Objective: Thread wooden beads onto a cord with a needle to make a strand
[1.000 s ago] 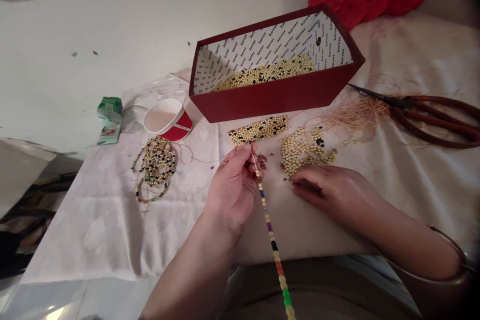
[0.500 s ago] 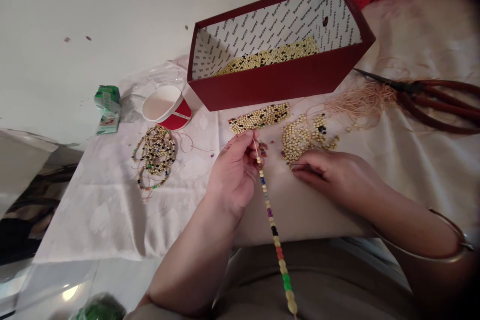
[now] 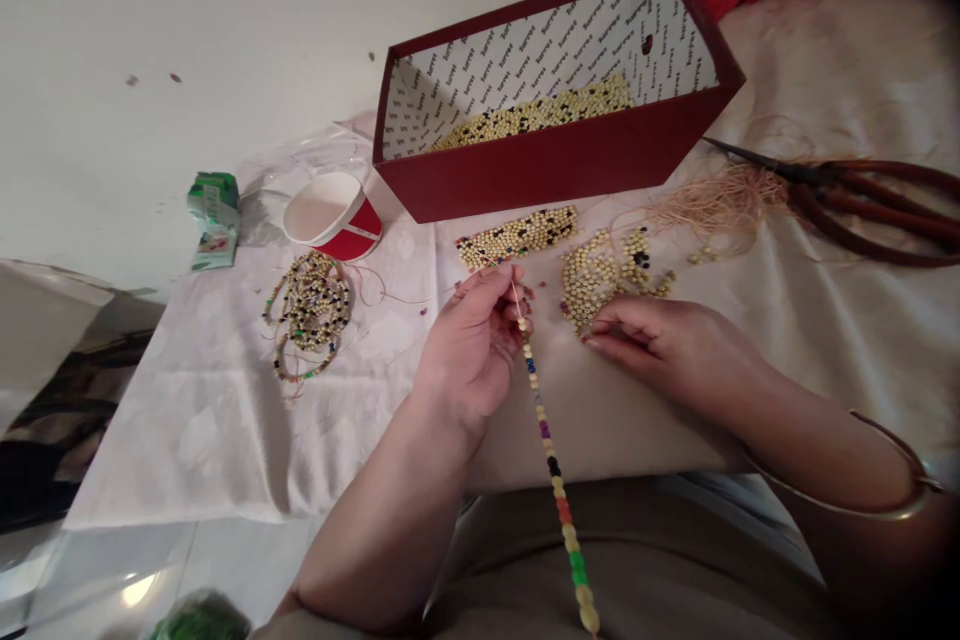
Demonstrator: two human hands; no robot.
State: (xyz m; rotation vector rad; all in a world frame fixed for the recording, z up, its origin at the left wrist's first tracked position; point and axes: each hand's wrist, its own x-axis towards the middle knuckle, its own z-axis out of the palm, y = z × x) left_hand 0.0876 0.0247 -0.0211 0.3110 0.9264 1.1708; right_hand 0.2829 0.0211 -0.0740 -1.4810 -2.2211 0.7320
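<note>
My left hand (image 3: 469, 350) pinches the top of a bead string (image 3: 555, 480) that hangs down toward my lap, threaded with cream, purple, black, red and green beads. My right hand (image 3: 667, 345) rests on the white cloth (image 3: 225, 420) with its fingers drawn together at the near edge of a loose pile of cream beads (image 3: 607, 275). What its fingertips hold is too small to make out. A second flat patch of beads (image 3: 517, 235) lies just beyond my left hand.
A dark red box (image 3: 555, 160) with printed lining holds more beads at the back. A red paper cup (image 3: 334, 215), a green carton (image 3: 215, 217) and finished bead loops (image 3: 309, 312) sit left. Scissors (image 3: 847, 195) and a tangle of cord (image 3: 720, 205) lie right.
The view tilted down a little, so the box sits higher in frame. My right hand crept toward the cream bead pile. The left hand kept its pinch on the string.
</note>
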